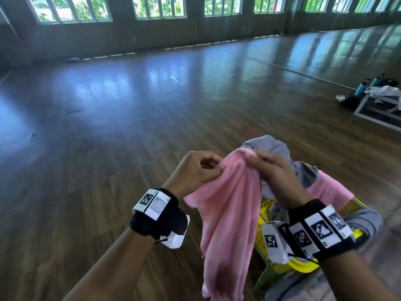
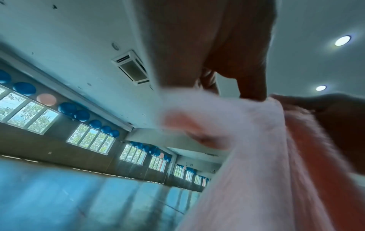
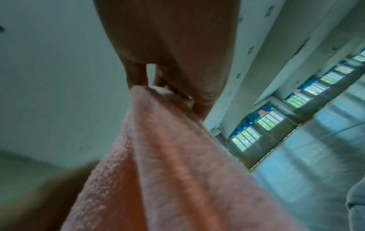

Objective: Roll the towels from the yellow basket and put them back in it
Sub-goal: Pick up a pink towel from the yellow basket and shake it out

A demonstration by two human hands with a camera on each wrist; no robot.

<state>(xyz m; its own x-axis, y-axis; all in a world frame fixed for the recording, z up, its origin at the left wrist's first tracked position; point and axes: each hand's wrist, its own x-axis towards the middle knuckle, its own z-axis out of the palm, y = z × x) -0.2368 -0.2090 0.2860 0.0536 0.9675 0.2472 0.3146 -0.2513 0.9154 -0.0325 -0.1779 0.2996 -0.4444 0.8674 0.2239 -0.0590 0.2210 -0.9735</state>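
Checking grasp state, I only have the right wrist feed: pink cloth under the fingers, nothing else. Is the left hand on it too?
Observer: Yes. The left hand pinches the same pink towel at its top edge, beside the right hand.
Operator: Is the towel clear of the basket?
Observer: It hangs in front of the yellow basket; its lower end runs out of frame.
Operator: Anything left in there?
Observer: A grey towel and another pink one heap over the rim.
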